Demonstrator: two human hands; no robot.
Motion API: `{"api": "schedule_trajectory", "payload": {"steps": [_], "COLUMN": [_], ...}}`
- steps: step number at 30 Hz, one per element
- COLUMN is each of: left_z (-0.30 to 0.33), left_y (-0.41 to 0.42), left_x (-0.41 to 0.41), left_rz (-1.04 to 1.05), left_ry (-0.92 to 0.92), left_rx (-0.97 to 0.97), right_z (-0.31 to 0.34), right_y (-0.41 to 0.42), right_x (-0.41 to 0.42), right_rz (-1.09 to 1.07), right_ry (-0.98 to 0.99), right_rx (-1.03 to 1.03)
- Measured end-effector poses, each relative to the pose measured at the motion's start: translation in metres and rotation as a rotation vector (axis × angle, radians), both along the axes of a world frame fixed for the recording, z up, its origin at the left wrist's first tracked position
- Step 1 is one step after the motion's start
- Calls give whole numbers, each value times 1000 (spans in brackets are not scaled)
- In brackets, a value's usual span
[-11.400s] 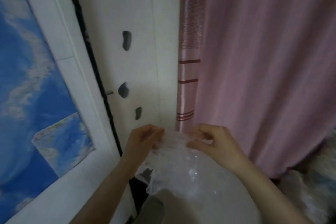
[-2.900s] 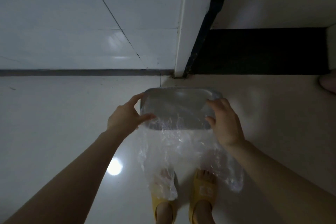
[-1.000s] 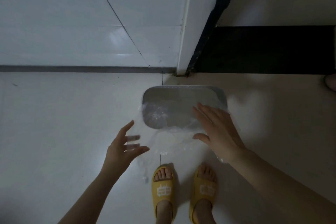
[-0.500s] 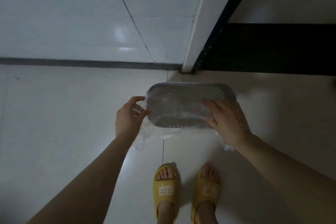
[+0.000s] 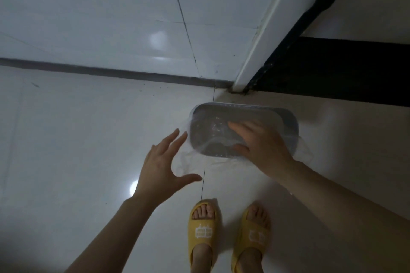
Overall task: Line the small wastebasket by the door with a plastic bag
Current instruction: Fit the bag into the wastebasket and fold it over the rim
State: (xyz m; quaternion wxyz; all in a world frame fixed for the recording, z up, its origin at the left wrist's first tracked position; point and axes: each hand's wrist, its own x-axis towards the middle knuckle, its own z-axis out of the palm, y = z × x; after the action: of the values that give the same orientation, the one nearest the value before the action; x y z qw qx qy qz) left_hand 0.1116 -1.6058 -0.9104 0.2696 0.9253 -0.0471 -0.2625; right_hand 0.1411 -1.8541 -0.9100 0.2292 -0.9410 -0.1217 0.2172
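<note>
Our right hand [image 5: 264,148] has its fingers [image 5: 241,127] spread flat and reaching down into the mouth of the wastebasket [image 5: 286,117], pressing the clear plastic bag [image 5: 213,130] toward the inside; it grips nothing that we can make out, only pushes the film down. Our left hand [image 5: 163,167] hangs just beside the basket's left end with fingers [image 5: 175,139] fanned wide and thumb out, empty and apart from the plastic.

Outward from there, the bag's loose edge spills over the near rim and lies crumpled on the floor tiles [image 5: 77,139] between the basket and our yellow slippers [image 5: 203,230]. On the right end a flap of film also hangs outside the rim. The small grey basket stands on the floor just in front of the door frame [image 5: 257,51], near the dark skirting [image 5: 111,71].

We judge the step in hand to be seating the bag: the film is in and over the opening, yet not snug. Next we would need the left hand to catch the slack at the left end and fold it over the rim, while the right keeps the bottom pushed down. The film is thin and slippery, so it may ride back up.
</note>
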Motion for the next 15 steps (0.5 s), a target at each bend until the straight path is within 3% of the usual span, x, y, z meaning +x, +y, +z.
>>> {"api": "schedule_trajectory", "payload": {"steps": [4,8,15], "left_z": [-14,-25,-37], "left_y": [-4,-3,11], "left_x": [-2,4,-2], "left_rz": [168,193,297], "left_ry": [-30,-132,-115], "left_rx": [-31,23,78], "right_z": [-9,-20,-29], "right_y": [8,9,-1], "right_x": [8,9,14], "right_rz": [59,16,-44], "right_ry": [5,-33,-41], "right_rx": [-23,-30,-38]}}
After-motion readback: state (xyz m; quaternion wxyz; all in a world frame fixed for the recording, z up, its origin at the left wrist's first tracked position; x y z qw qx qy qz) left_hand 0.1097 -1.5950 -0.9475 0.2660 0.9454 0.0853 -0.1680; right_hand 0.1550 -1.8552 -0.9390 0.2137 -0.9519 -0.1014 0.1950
